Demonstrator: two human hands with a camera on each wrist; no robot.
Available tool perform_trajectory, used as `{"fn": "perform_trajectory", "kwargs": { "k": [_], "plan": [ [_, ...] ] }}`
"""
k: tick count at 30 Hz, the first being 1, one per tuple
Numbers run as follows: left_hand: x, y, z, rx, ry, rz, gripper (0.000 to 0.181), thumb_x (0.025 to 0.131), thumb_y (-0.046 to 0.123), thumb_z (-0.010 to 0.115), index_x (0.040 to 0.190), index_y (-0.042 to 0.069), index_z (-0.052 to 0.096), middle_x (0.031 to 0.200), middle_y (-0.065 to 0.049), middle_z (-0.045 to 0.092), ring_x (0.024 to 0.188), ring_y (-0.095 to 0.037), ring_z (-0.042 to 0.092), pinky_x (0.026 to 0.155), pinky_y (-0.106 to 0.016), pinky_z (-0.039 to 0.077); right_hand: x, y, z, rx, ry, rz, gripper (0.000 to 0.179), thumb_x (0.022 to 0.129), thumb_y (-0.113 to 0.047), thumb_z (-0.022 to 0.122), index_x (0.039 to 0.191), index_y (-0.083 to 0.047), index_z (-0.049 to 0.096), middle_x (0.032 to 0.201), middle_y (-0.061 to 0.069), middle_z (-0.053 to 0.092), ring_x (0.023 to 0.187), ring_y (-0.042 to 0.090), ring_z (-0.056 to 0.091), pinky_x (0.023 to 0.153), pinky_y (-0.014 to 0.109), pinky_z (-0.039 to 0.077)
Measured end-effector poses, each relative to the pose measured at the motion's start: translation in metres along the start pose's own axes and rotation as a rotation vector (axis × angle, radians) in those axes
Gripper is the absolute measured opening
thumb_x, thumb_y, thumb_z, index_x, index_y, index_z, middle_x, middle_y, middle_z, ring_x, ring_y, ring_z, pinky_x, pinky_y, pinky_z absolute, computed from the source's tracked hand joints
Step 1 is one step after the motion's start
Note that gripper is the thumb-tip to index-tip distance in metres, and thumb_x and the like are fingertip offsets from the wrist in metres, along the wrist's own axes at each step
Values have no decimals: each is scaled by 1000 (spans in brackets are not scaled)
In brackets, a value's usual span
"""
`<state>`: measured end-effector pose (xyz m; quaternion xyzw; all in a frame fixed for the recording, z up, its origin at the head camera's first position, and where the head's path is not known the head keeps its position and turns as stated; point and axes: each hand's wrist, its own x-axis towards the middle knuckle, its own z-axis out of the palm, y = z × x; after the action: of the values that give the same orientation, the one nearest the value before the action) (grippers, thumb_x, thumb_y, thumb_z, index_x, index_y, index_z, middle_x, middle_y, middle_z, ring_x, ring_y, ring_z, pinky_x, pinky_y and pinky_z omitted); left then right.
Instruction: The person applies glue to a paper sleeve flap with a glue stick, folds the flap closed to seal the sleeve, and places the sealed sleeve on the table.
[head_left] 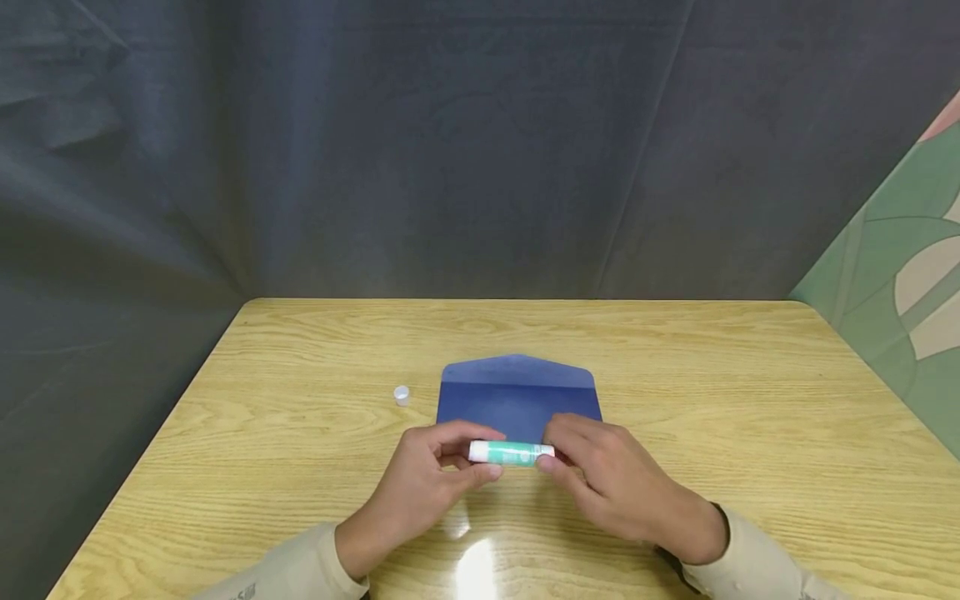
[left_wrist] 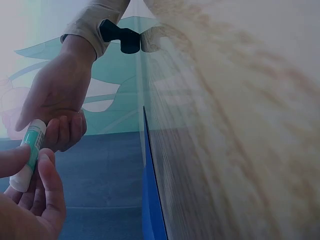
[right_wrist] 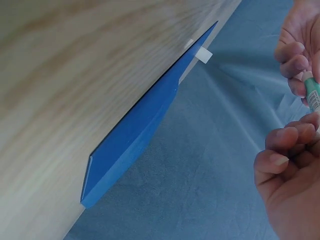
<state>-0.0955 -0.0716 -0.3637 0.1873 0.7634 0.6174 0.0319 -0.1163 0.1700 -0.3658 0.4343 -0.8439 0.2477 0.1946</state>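
A white-and-green glue stick (head_left: 512, 452) lies level between both hands, above the near part of a blue envelope (head_left: 517, 408). My left hand (head_left: 423, 475) pinches its left part between thumb and fingers. At the other end, my right hand (head_left: 611, 479) holds the stick's white end with thumb and curled fingers. The left wrist view shows the green label of the glue stick (left_wrist: 33, 145) above the left thumb. The envelope lies on the table with its pointed flap open away from me. A small white cap (head_left: 402, 395) stands left of the envelope.
The wood-grain table (head_left: 262, 433) has a dark curtain (head_left: 480, 150) behind it and along its left side. A green patterned cloth (head_left: 922, 275) hangs at the right. Light reflects off the near table surface.
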Motion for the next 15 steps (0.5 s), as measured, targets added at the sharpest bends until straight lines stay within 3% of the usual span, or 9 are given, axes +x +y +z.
{"fn": "perform_trajectory", "kwargs": {
  "k": [9,15],
  "plan": [
    [-1,2,-1,-2,-22,8,27,82,16,81,108,11,75,99,-8,76,83,-5,67,74,-25,58,0,-1,2,35,9,-12,19,94,-39,68,91,-24,56,78,-14,48,69,-1,43,63,7,37],
    [-4,3,0,-59,-50,123,24,84,14,79,107,10,73,101,-10,76,89,-6,67,81,-29,59,0,-2,1,91,24,-36,23,91,-41,71,96,-23,58,81,-17,49,71,-4,43,64,6,38]
  ]
}}
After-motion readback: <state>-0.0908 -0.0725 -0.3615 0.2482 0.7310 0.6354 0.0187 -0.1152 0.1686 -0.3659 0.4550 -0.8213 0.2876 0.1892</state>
